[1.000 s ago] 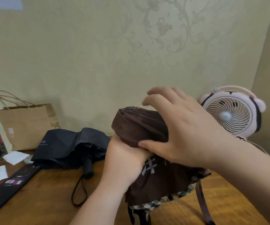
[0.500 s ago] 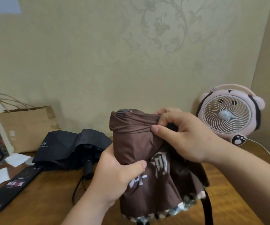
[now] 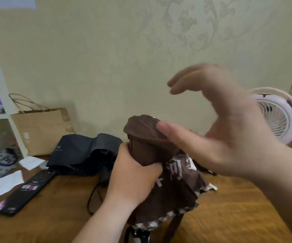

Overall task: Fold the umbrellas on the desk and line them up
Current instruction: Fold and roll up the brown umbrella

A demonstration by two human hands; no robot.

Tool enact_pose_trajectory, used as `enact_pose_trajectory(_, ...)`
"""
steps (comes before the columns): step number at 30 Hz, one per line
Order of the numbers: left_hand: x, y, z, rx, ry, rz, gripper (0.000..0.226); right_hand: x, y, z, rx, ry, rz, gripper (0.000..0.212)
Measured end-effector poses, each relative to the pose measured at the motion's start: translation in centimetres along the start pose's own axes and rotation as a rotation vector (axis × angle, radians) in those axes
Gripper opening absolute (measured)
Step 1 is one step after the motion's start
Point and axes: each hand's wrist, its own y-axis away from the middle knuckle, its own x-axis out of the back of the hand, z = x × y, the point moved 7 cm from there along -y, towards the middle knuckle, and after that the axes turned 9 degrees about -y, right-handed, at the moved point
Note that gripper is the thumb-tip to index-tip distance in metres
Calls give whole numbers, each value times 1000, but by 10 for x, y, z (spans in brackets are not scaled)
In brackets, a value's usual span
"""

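Observation:
A brown umbrella (image 3: 148,148) with white lettering and a checked hem stands upright above the desk, its canopy partly gathered. My left hand (image 3: 133,176) grips its folded upper part from the left. My right hand (image 3: 220,130) is lifted off the fabric to the right, blurred, with fingers spread and only the thumb close to the umbrella's top. A black umbrella (image 3: 83,151) lies loosely collapsed on the desk behind and to the left, its wrist strap trailing forward.
The wooden desk (image 3: 229,216) runs to the wall. A brown paper bag (image 3: 41,130) leans at the back left. A black sleeve-like case (image 3: 25,192) and white papers (image 3: 3,186) lie left. A pink fan (image 3: 278,118) stands at right.
My right hand has let go of the brown fabric and lifted up and to the right with fingers spread. My left hand keeps its grip on the umbrella.

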Motion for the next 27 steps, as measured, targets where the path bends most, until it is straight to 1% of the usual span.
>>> enact_pose_trajectory(1, -5, 3, 8, -35, -35, -2, 47, -18, -6, -7, 30, 143, -140, 53)
enact_pose_trajectory(2, -11, 6, 15, -56, -73, -21, 46, -36, -9, -6, 37, 280, -250, 62)
enact_pose_trajectory(3, -17, 9, 19, -66, -111, -35, 49, -52, -9, 1, 20, 391, -323, 62)
enact_pose_trajectory(4, -21, 11, 20, -69, -145, -39, 50, -65, -9, 11, -12, 474, -367, 56)
enact_pose_trajectory(6, -22, 15, 21, -61, -180, -17, 50, -79, -9, 32, -49, 568, -387, 34)
enact_pose_trajectory(7, -22, 16, 19, -46, -198, -6, 53, -80, -9, 43, -93, 568, -403, 27)
enact_pose_trajectory(9, -25, 19, 19, -26, -249, -31, 66, -74, -8, 70, -228, 541, -424, 24)
enact_pose_trajectory(11, -29, 22, 19, -32, -322, -68, 88, -57, -7, 99, -432, 598, -451, 35)
enact_pose_trajectory(12, -28, 23, 21, -41, -349, -73, 97, -46, -6, 109, -526, 612, -430, 39)
enact_pose_trajectory(13, -27, 22, 22, -58, -366, -67, 103, -34, -7, 114, -579, 588, -373, 38)
enact_pose_trajectory(14, -27, 21, 22, -72, -378, -68, 106, -26, -8, 114, -590, 512, -289, 34)
enact_pose_trajectory(15, -28, 19, 23, -82, -385, -77, 107, -23, -7, 111, -577, 379, -211, 28)
enact_pose_trajectory(16, -30, 17, 22, -97, -387, -89, 106, -26, -6, 103, -554, 236, -189, 28)
enact_pose_trajectory(17, -32, 16, 22, -111, -381, -95, 104, -34, -3, 95, -535, 128, -229, 35)
enact_pose_trajectory(18, -34, 16, 21, -115, -368, -97, 101, -47, 4, 88, -514, 110, -311, 47)
enact_pose_trajectory(19, -35, 16, 20, -103, -345, -98, 97, -59, 14, 85, -496, 163, -396, 58)
enact_pose_trajectory(20, -34, 16, 18, -87, -308, -99, 94, -67, 24, 82, -474, 227, -432, 65)
enact_pose_trajectory(21, -33, 16, 16, -75, -263, -99, 94, -69, 31, 79, -437, 274, -396, 66)
enact_pose_trajectory(22, -31, 16, 12, -65, -219, -97, 95, -68, 38, 75, -386, 294, -321, 62)
enact_pose_trajectory(24, -23, 19, 1, -53, -159, -86, 96, -63, 51, 68, -292, 268, -155, 46)
enact_pose_trajectory(25, -17, 22, -8, -43, -153, -84, 98, -64, 59, 68, -293, 231, -117, 36)
enact_pose_trajectory(27, -7, 30, -27, 17, -178, -96, 105, -75, 76, 70, -329, 134, -144, 17)
